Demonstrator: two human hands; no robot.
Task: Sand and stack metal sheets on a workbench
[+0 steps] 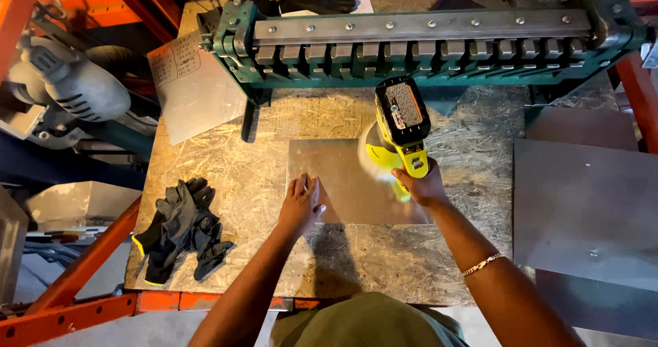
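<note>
A square sheet of grey metal [343, 175] lies flat on the chipboard bench top [226, 175]. My left hand [301, 204] presses palm-down on the sheet's near left corner, fingers spread. My right hand [421, 186] grips the handle of a yellow cordless power tool [397, 131] with a black battery pack on top. The tool's round head rests on the sheet's right side and is blurred.
A green metal bending brake [425, 42] spans the back of the bench. A pair of black work gloves [181, 227] lies at the front left. Loose metal sheets sit at the back left [195, 90] and on the right [586, 210]. Orange rack beams [75, 271] frame the bench.
</note>
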